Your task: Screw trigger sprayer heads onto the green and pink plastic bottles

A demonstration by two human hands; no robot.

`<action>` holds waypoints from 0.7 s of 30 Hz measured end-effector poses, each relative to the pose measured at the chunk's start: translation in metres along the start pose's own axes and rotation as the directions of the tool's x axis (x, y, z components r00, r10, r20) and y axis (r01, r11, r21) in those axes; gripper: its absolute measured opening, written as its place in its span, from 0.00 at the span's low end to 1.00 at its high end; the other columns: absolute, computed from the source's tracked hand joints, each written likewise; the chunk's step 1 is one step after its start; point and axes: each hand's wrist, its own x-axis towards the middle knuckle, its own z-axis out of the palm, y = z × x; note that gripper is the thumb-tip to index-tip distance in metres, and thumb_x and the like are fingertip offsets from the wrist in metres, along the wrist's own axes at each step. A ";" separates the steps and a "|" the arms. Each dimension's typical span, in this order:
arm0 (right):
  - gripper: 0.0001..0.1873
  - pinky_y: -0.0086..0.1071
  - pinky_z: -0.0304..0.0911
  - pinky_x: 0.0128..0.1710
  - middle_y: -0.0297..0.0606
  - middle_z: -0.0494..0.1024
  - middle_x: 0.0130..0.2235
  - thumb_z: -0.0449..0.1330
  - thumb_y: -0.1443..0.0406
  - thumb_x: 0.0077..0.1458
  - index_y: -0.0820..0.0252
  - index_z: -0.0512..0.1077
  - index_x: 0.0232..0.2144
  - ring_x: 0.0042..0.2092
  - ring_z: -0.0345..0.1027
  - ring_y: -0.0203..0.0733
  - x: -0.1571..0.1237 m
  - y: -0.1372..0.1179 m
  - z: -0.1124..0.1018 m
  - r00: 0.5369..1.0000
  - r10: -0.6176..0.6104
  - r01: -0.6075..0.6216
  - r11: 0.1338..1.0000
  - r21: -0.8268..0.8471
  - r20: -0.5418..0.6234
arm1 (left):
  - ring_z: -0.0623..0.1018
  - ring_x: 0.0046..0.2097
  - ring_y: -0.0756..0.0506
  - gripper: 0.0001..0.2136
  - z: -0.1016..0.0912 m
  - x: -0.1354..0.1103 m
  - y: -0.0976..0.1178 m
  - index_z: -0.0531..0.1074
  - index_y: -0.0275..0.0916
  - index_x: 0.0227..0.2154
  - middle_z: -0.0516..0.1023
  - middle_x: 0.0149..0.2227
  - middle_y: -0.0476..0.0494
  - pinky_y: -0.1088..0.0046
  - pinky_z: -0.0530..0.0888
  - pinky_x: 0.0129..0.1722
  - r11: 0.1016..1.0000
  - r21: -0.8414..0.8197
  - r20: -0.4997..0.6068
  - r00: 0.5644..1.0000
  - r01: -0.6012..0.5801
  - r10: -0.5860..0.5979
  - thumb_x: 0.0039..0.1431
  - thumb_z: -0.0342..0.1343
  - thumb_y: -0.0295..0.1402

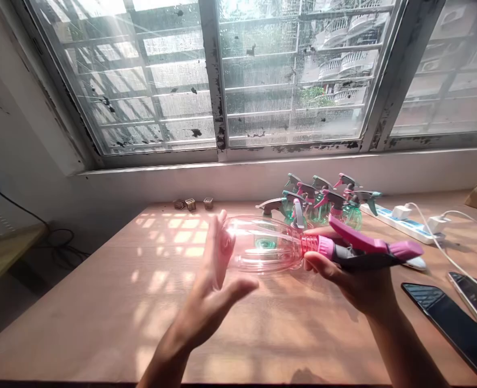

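Pink spray bottle (268, 248) held sideways above the table (101, 323), right hand (359, 283) gripping around its neck (309, 243), left hand (214, 296) open, thumb out, at the base — contact unclear. Spray head (367, 248) is already on; some thread shows, so maybe not screwed fully down — can't tell. Other spray bottles (331, 200) stand grouped behind, heads on; this one's in hand, not among them.

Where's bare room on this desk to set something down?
Widest: the desk left of the left hand, in front of the small boxy items. Another patch lies between the forearms, by the near edge. Crowded: beyond the right hand, spray bottles and a power strip; at right, phones.
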 end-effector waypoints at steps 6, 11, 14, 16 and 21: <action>0.13 0.34 0.76 0.30 0.35 0.84 0.33 0.76 0.58 0.56 0.53 0.83 0.43 0.29 0.76 0.41 0.000 0.002 0.001 0.996 -0.089 0.091 0.994 -0.054 0.030 | 0.63 0.77 0.27 0.38 -0.001 0.009 0.000 0.64 0.48 0.74 0.67 0.75 0.36 0.44 0.63 0.76 0.959 -0.147 -0.042 0.967 0.244 -0.253 0.66 0.66 0.54; 0.13 0.36 0.76 0.23 0.33 0.81 0.24 0.74 0.56 0.61 0.57 0.80 0.39 0.23 0.76 0.43 0.008 0.005 0.009 0.986 0.094 -0.134 0.939 0.316 0.138 | 0.65 0.76 0.30 0.43 -0.013 0.009 -0.005 0.45 0.62 0.79 0.62 0.78 0.37 0.39 0.69 0.71 0.987 0.136 0.026 0.997 -0.080 0.078 0.71 0.64 0.44; 0.16 0.34 0.74 0.19 0.36 0.83 0.26 0.72 0.52 0.63 0.58 0.77 0.35 0.21 0.76 0.43 0.013 0.009 0.014 0.963 0.144 -0.233 0.869 0.437 0.229 | 0.63 0.77 0.32 0.41 -0.012 0.007 -0.005 0.44 0.66 0.78 0.59 0.79 0.42 0.38 0.64 0.73 0.913 0.354 -0.034 0.973 -0.204 0.230 0.72 0.63 0.39; 0.16 0.33 0.73 0.19 0.37 0.83 0.27 0.71 0.52 0.64 0.58 0.77 0.35 0.22 0.77 0.42 0.014 0.010 0.016 0.957 0.165 -0.260 0.854 0.451 0.239 | 0.61 0.78 0.33 0.41 -0.010 0.006 -0.003 0.45 0.65 0.78 0.58 0.79 0.44 0.38 0.62 0.74 0.868 0.440 -0.045 0.960 -0.229 0.276 0.73 0.63 0.37; 0.10 0.33 0.75 0.24 0.32 0.83 0.26 0.74 0.58 0.62 0.53 0.80 0.43 0.24 0.78 0.42 0.006 0.012 0.008 0.990 -0.024 -0.010 0.972 0.236 0.141 | 0.66 0.75 0.27 0.39 -0.013 0.003 -0.007 0.55 0.54 0.77 0.60 0.78 0.36 0.40 0.71 0.70 0.949 0.292 -0.044 0.989 -0.122 0.141 0.69 0.64 0.51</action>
